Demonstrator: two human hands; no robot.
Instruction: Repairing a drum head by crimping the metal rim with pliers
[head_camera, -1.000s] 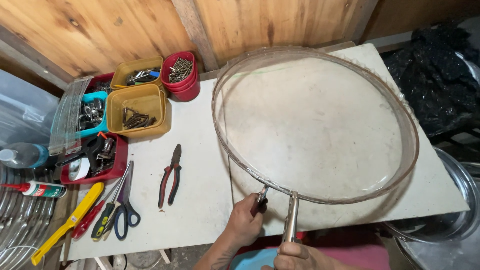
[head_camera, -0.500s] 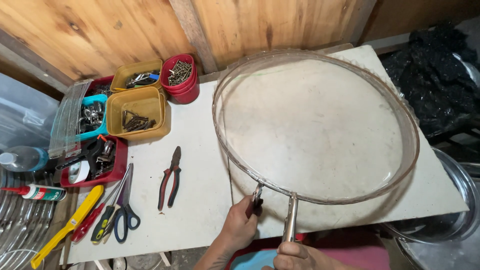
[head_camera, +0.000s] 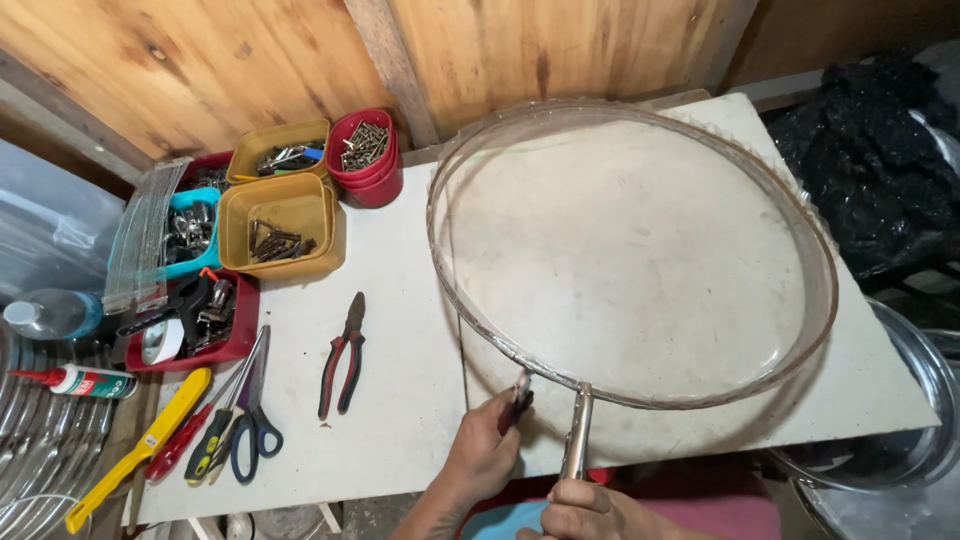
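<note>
Leftmost on the white worktop (head_camera: 400, 400) lie a yellow utility knife (head_camera: 140, 448), scissors (head_camera: 250, 415) and red-handled pliers (head_camera: 342, 353). Next, the left hand (head_camera: 480, 458) has its fingers closed round a small dark-handled tool (head_camera: 520, 398) set against the rim of the big round metal hoop (head_camera: 640, 250). Beside it, the right hand (head_camera: 590, 508) grips the hoop's metal handle (head_camera: 577, 432), fingers wrapped shut.

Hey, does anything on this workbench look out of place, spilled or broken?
Nothing stands out. The screws stay in the red tub, the pliers and scissors lie flat on the table, and the hoop looks unbroken, though its joint is partly hidden.
</note>
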